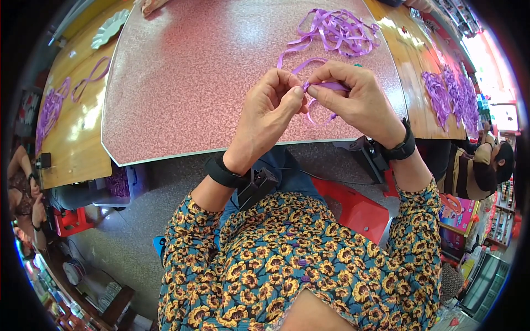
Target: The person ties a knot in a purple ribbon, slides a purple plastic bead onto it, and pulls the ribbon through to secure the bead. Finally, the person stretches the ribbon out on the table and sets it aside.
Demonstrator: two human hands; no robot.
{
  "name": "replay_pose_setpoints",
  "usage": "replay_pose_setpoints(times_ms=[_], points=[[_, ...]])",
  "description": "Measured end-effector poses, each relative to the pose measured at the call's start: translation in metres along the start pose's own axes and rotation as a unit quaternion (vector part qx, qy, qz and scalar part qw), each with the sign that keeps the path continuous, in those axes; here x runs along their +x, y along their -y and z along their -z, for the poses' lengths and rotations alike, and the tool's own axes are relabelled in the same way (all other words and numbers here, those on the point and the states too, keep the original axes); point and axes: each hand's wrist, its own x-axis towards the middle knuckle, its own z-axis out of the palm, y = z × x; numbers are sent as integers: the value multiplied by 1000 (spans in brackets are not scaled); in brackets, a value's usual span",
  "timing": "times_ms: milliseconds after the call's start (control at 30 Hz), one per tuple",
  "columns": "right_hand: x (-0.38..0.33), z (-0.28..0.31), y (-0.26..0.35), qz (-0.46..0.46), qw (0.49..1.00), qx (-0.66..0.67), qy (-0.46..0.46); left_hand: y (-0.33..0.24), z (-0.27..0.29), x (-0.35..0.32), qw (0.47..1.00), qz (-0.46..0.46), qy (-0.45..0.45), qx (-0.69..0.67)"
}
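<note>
While both hands work close together above the near edge of the pink speckled tabletop (193, 83), the head view shows the left hand (268, 113) with its thumb and forefinger pressed together on one end of a short purple ribbon piece (331, 86). The right hand (356, 99) pinches the same piece from the other side, its fingers curled over the strip, so the ribbon runs between the two hands with thin loose tails hanging just below them. Each wrist carries a black band, and a small black device hangs beside each. Farther back on the pink top lies a tangled pile of purple ribbon (339, 33), well apart from the hands. More purple ribbon bundles (450, 94) rest on the wooden table at the right, and another purple bunch (49, 110) lies on the wood at the left, near a white scalloped plate (107, 28). A red plastic stool (356, 209) stands below the table edge beside the person's flowered sleeves.
</note>
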Motion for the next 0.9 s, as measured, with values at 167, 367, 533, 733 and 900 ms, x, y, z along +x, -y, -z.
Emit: replay_pose_setpoints(times_ms=[167,367,533,733,900], points=[[0,-2,-2,36,998,-48,-24,1,1,0,1000,-6,-7,0],[-1,-5,-8,40,998,-37,-35,2,0,-2,1000,-4,-18,17],[0,-8,-3,23,999,-24,-42,3,-2,-3,999,-5,-25,29],[1,-12,-2,41,998,20,-46,5,-2,-3,1000,-5,-22,15],[4,-5,-10,18,998,41,-37,4,-1,-3,999,-15,-24,15]])
